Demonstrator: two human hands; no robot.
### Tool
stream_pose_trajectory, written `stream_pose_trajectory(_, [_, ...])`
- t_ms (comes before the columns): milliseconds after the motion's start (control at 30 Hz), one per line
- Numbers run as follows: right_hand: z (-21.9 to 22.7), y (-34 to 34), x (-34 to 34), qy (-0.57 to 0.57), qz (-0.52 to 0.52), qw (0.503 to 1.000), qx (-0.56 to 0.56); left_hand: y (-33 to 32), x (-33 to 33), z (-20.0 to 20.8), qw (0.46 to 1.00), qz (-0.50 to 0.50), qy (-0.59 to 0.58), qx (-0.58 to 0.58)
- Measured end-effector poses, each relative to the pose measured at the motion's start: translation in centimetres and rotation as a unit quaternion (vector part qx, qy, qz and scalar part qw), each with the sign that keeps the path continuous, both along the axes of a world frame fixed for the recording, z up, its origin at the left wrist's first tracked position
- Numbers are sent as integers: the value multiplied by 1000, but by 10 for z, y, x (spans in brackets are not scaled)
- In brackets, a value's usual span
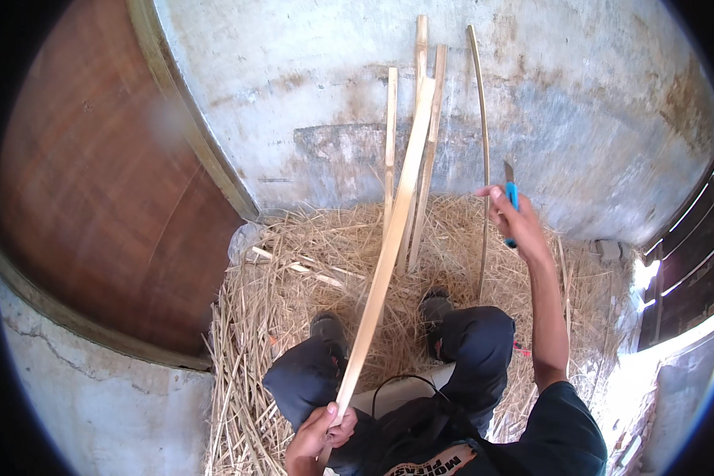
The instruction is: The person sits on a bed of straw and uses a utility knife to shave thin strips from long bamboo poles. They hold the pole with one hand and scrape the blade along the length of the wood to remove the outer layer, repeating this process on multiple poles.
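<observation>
Keep your left hand (321, 432) clenched low on the bamboo strip (385, 254), and your right hand's (516, 226) fingers wrapped around the blue-handled knife (511, 202), blade away from you.

Pale smooth wooden slat (389, 238), dry rough straw (309, 262), stained concrete wall (579, 103).

Printed patch: a curved band of print (424, 464) on the front of the black shirt (563, 432), at the bottom edge of the view, just right of the left hand (321, 432).
Patch colours: pale orange-white ground with dark lettering (partly cut off by the frame).
Plastic bag: a crumpled clear bag (242, 239) at the left edge of the straw (309, 270), by the foot of the wall; its contents cannot be told.
</observation>
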State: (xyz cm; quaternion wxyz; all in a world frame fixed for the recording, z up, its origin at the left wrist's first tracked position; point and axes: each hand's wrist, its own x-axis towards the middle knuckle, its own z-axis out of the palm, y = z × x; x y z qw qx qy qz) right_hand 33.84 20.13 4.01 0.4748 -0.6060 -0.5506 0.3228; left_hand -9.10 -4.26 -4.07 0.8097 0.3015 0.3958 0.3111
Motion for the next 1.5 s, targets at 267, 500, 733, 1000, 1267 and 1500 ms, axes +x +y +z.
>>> stream_pose_trajectory(267, [7,-40,-79,200,245,948,-11,32,11,-23,982,-131,-136,-16])
stream_pose_trajectory(500, [30,-53,-94,214,222,951,24,38,9,-19,978,-179,-106,3])
stream_pose_trajectory(733, [27,-58,-99,177,231,956,25,81,12,7,934,-276,-81,213])
stream_pose_trajectory(1000, [23,-64,-110,186,202,957,96,79,76,25,970,-126,-95,184])
stream_pose_trajectory(1267, [1,-89,-98,-115,185,929,300,80,87,54,910,20,176,375])
stream_pose_trajectory(1500, [-7,-107,-119,-245,226,872,359,78,92,53,885,58,220,407])
